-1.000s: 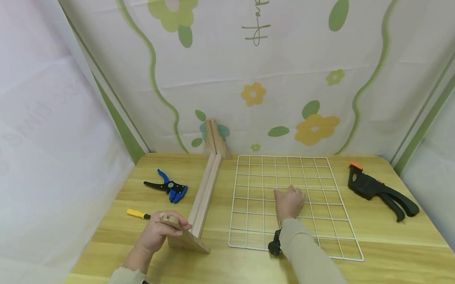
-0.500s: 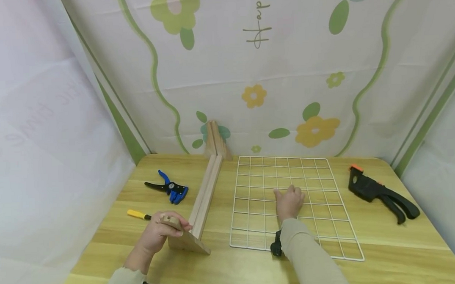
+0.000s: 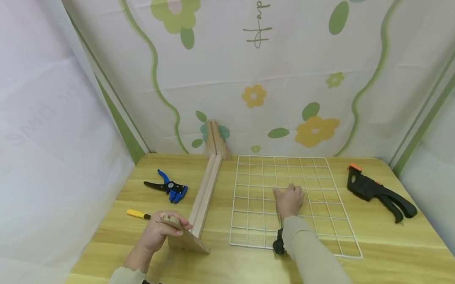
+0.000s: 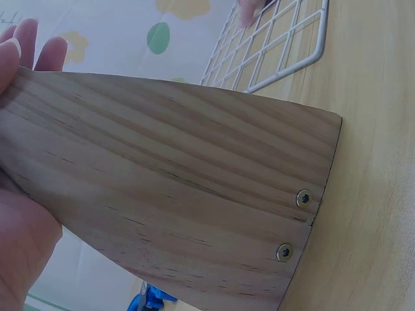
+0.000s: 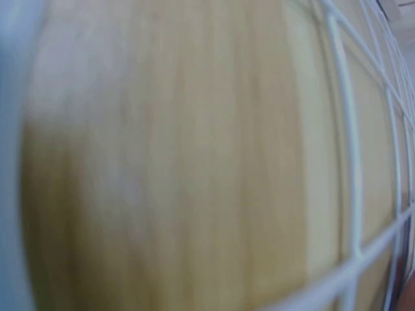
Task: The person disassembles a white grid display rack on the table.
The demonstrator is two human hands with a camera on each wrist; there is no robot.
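Observation:
My left hand (image 3: 155, 232) grips the top of a wooden end panel (image 3: 188, 242), which stands tilted on the table at the near end of two long parallel wooden bars (image 3: 207, 191). In the left wrist view, two screw heads (image 4: 303, 198) show near the panel's lower edge, with fingers and palm around its narrow end. A white wire grid panel (image 3: 249, 199) lies on the table to the right of the bars. My right hand (image 3: 290, 201) holds the grid's wires near its middle with curled fingers; its fingertips are partly hidden. The right wrist view is mostly blurred tabletop and wires (image 5: 353, 162).
Blue and black wire strippers (image 3: 171, 187) and a yellow-handled tool (image 3: 137, 213) lie left of the bars. A black and orange clamp (image 3: 378, 192) lies at the right. A second wooden end piece (image 3: 217, 140) rises by the printed backdrop (image 3: 208, 62).
My right wrist has shifted very slightly to the right over the grid. Both hands keep their holds, and the wooden piece stays put.

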